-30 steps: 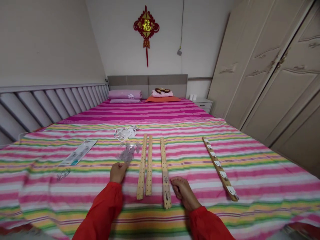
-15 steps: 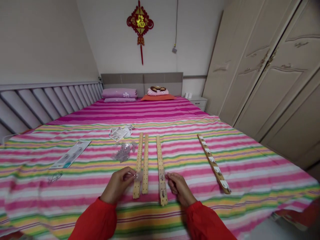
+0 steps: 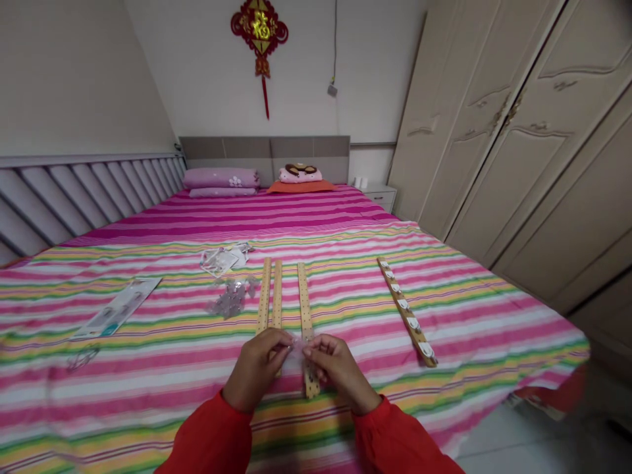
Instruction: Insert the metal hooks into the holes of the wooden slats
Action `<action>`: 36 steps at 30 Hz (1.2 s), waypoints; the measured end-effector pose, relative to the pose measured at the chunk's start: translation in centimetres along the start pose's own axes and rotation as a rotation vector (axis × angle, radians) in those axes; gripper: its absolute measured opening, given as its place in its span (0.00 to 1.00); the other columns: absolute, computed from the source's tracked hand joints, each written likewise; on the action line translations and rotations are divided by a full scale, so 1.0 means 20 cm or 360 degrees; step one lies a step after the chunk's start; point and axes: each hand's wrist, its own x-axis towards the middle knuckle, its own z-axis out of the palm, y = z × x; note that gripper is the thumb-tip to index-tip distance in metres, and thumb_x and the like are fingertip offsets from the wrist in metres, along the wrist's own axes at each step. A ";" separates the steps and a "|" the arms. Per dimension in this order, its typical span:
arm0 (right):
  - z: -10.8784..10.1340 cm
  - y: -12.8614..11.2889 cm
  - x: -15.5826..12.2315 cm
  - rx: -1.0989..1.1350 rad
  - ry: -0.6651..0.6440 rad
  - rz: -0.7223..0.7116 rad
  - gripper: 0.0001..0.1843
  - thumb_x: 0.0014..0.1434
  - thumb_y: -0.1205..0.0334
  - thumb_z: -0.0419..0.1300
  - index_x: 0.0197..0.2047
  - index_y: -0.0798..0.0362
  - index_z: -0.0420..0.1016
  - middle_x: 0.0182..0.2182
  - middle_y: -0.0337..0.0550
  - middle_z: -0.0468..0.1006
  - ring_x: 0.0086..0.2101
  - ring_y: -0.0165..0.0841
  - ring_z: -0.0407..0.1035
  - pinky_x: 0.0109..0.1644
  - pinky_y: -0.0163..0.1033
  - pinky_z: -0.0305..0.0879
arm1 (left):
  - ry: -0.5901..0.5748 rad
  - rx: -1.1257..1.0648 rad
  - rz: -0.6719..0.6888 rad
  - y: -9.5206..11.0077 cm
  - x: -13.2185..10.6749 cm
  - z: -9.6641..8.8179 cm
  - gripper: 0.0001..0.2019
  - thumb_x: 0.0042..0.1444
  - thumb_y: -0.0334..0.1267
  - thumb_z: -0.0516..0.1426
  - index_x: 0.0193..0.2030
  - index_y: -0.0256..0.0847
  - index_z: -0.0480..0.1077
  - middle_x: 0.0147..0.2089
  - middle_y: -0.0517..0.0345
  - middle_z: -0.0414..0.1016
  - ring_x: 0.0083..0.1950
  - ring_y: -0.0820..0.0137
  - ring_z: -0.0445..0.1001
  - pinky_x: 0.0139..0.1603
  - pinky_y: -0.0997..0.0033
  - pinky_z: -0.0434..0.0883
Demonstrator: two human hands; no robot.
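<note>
Head view: my left hand (image 3: 257, 368) and right hand (image 3: 338, 367) are both pinched shut on one small clear plastic piece (image 3: 297, 345), blurred, just above the near end of a pale wooden perforated strip (image 3: 305, 306) on the striped bedspread (image 3: 444, 289). That strip's long axis points straight away from me toward the headboard (image 3: 264, 151), parallel to two matching wooden strips (image 3: 270, 296) just left; a fourth strip carrying white hooks (image 3: 405, 319) lies well right, slanted. A loose pile of clear plastic hooks (image 3: 230, 301) sits left of the strips; behind it crumpled clear bags (image 3: 222, 259), contents not discernible.

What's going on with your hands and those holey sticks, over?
Left hand and right hand both pinching a small clear plastic piece. Held over the perforated wooden strip. Nothing in between.
</note>
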 end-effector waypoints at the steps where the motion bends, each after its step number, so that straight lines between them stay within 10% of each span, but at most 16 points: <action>1: -0.01 0.01 0.00 0.0004 0.0025 -0.0003 0.17 0.43 0.51 0.67 0.26 0.55 0.69 0.10 0.28 0.64 0.11 0.21 0.52 0.14 0.28 0.45 | 0.0059 -0.0053 -0.0059 0.00 0.00 0.02 0.05 0.49 0.36 0.55 0.30 0.43 0.73 0.36 0.53 0.76 0.39 0.66 0.75 0.39 0.70 0.72; 19: -0.11 -0.13 0.18 -0.0349 -0.0156 -0.0247 0.15 0.47 0.50 0.64 0.25 0.53 0.69 0.14 0.31 0.68 0.16 0.25 0.61 0.21 0.31 0.57 | -0.0066 -0.0652 -0.0606 -0.10 0.08 0.15 0.16 0.41 0.49 0.62 0.31 0.37 0.73 0.27 0.55 0.76 0.30 0.68 0.73 0.34 0.70 0.70; 36: -0.16 0.05 0.46 0.0011 0.0334 -0.0142 0.13 0.37 0.57 0.69 0.25 0.57 0.76 0.15 0.37 0.74 0.16 0.26 0.65 0.20 0.31 0.61 | 0.0232 -0.0976 -0.0952 -0.32 0.32 0.34 0.15 0.32 0.42 0.65 0.25 0.35 0.70 0.20 0.61 0.72 0.23 0.73 0.71 0.27 0.73 0.68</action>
